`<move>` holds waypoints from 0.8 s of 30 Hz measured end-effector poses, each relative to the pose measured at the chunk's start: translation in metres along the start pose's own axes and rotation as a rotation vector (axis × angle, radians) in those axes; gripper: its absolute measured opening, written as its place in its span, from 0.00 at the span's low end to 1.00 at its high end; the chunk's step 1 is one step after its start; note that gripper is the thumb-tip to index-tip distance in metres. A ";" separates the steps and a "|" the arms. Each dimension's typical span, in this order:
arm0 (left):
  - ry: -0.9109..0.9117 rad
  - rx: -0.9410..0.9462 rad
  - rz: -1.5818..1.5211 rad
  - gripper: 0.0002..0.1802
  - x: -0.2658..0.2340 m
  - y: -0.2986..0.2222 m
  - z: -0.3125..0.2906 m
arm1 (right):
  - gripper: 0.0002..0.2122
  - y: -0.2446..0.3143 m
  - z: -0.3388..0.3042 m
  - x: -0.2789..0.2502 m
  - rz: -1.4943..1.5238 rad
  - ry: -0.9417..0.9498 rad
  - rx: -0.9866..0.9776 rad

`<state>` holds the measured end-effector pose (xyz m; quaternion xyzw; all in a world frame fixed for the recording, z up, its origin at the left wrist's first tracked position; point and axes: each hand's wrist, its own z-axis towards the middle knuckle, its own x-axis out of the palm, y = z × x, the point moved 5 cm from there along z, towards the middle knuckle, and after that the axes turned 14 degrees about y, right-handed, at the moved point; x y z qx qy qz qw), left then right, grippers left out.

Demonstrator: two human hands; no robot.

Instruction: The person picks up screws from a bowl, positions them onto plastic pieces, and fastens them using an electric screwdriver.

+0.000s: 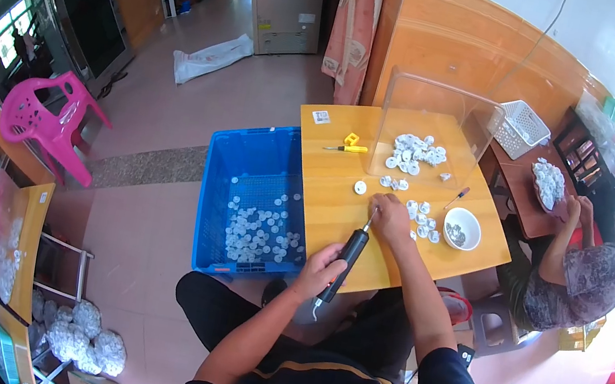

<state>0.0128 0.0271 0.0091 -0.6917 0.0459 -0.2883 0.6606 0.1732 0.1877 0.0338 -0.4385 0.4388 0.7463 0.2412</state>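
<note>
My left hand (322, 270) is wrapped round a black electric screwdriver (350, 258), held at a slant over the table's near edge with its cord at the lower end. The bit points up and away, reaching my right hand (390, 217). The fingers of that hand are pinched together at the bit's tip; what they hold is hidden. Close by lie a single white round part (359, 188), a short row of white parts (393, 183) and a small group of them (422, 221). A white bowl (470, 244) of small metal pieces stands to the right.
On the wooden table (324, 187) are a white heap of parts (416, 153), a clear plastic cover (435, 83), a yellow screwdriver (347, 148) and another screwdriver (458, 197). A blue crate (207, 216) of white parts adjoins its left side. Another person (588, 267) sits at right.
</note>
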 end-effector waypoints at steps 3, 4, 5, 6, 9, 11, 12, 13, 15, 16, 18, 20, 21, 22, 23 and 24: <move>-0.008 -0.014 0.001 0.20 -0.002 0.001 0.000 | 0.06 0.005 -0.010 -0.011 0.127 -0.161 0.017; -0.010 -0.022 0.009 0.21 -0.002 0.000 -0.001 | 0.09 0.002 -0.011 -0.011 0.127 -0.157 0.015; -0.015 -0.021 0.006 0.21 -0.004 0.000 -0.001 | 0.09 0.001 -0.011 -0.009 0.124 -0.149 0.031; -0.012 -0.021 0.002 0.22 -0.004 0.000 0.000 | 0.10 -0.005 -0.013 -0.007 0.188 -0.186 0.028; -0.025 -0.021 0.014 0.22 -0.002 -0.004 0.002 | 0.12 -0.024 -0.016 0.003 0.428 -0.107 0.219; -0.016 -0.020 0.000 0.22 -0.002 -0.003 0.004 | 0.11 -0.032 -0.022 0.014 1.051 -0.099 0.335; -0.026 -0.024 -0.001 0.22 -0.003 -0.002 0.003 | 0.11 -0.029 -0.025 0.015 1.129 -0.080 0.314; -0.034 -0.009 -0.004 0.22 -0.003 -0.002 0.003 | 0.11 -0.028 -0.028 0.015 1.130 -0.078 0.321; -0.032 -0.013 0.025 0.22 -0.004 0.000 0.003 | 0.10 -0.024 -0.034 0.016 1.317 -0.107 0.313; -0.030 -0.010 0.059 0.23 -0.005 0.001 0.003 | 0.10 -0.021 -0.036 0.015 1.318 -0.105 0.318; -0.017 -0.031 0.064 0.23 -0.004 0.001 0.003 | 0.10 -0.021 -0.041 0.017 1.495 -0.152 0.332; -0.001 -0.051 0.071 0.23 -0.002 -0.001 0.004 | 0.11 -0.025 -0.044 0.022 1.529 -0.096 0.296; 0.013 -0.068 0.086 0.23 -0.002 -0.002 0.004 | 0.12 -0.023 -0.044 0.024 1.565 -0.034 0.255; 0.027 -0.084 0.100 0.22 -0.001 -0.002 0.004 | 0.12 -0.025 -0.046 0.025 1.566 -0.033 0.257; 0.015 -0.077 0.081 0.23 0.000 -0.003 0.004 | 0.11 -0.026 -0.047 0.028 1.485 0.031 0.278; 0.002 -0.070 0.062 0.23 0.002 -0.004 0.004 | 0.10 -0.025 -0.048 0.030 1.403 0.096 0.298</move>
